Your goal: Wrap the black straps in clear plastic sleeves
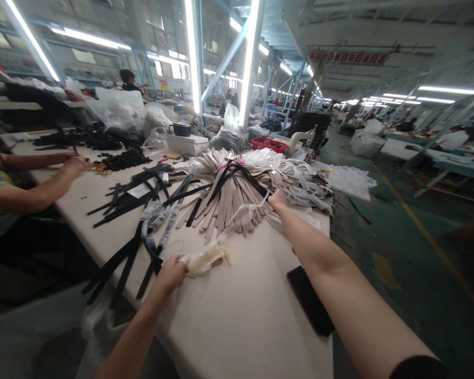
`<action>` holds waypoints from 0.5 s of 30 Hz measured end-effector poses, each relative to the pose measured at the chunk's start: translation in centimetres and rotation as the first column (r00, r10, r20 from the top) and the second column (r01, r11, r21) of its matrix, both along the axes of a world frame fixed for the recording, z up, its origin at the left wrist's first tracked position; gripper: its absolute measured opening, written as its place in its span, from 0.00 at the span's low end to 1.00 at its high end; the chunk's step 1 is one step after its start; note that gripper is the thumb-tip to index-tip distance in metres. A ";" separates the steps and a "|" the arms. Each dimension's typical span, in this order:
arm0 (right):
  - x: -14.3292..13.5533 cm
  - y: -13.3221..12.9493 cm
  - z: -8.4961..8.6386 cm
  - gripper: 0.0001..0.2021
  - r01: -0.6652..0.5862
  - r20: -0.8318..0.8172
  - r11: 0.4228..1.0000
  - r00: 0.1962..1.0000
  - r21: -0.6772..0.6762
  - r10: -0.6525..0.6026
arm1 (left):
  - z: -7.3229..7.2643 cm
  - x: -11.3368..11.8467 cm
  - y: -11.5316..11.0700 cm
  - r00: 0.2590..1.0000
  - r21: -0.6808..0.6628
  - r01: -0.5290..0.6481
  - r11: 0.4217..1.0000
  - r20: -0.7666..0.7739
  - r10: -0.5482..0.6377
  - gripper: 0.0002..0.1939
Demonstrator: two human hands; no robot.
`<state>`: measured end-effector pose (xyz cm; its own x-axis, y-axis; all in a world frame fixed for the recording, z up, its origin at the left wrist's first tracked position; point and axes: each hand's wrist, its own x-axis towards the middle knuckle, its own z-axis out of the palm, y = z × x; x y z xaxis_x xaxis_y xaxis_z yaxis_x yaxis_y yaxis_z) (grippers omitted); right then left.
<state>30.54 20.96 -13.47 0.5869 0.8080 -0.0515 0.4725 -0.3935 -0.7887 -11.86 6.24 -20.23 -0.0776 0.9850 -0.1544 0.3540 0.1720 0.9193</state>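
Note:
My left hand [173, 272] is closed on a crumpled wad of whitish translucent plastic film [205, 261] low over the table. From it a thin plastic strip [240, 213] runs up to my right hand [277, 200], which is closed at the far end of it. A black strap [250, 178] also reaches my right fingers; whether they grip it too I cannot tell. Under and beyond the strip fans a pile of beige straps [229, 202]. Left of it lie black straps [130, 258], some wrapped in clear plastic [156, 223].
A black phone [310, 301] lies near the table's right edge. Plastic-wrapped straps [304, 184], a red basket [269, 144] and a white box [187, 143] stand farther back. At the left, a co-worker's hands [74, 162] are beside small black pieces [124, 158].

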 end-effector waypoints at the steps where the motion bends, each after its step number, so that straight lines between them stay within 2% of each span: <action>1: 1.4 0.1 -0.5 0.17 0.019 0.065 0.999 0.998 -0.036 -0.017 | -0.4 0.4 -0.9 0.992 -0.053 0.003 0.999 0.123 0.004 0.12; 4: 3.9 0.4 -2.8 0.15 0.022 0.198 0.988 0.980 -0.153 0.008 | -0.9 2.6 -3.0 0.936 -0.187 0.030 0.982 0.351 0.038 0.15; 7: 4.3 0.5 -5.2 0.13 -0.010 0.275 0.971 0.958 -0.238 0.077 | -1.1 5.4 -3.9 0.866 -0.220 -0.029 0.975 0.481 0.134 0.21; 9: 4.4 0.7 -6.2 0.15 -0.035 0.314 0.961 0.941 -0.274 0.124 | -1.4 6.9 -4.1 0.826 -0.216 -0.068 0.974 0.535 0.176 0.24; 11: 4.6 0.9 -6.5 0.18 -0.062 0.346 0.953 0.923 -0.298 0.168 | -1.7 7.8 -4.2 0.808 -0.203 -0.075 0.976 0.561 0.179 0.26; 15: 5.6 0.8 -5.8 0.17 -0.111 0.385 0.935 0.890 -0.337 0.245 | -2.2 8.3 -4.6 0.791 -0.164 -0.074 0.984 0.591 0.158 0.27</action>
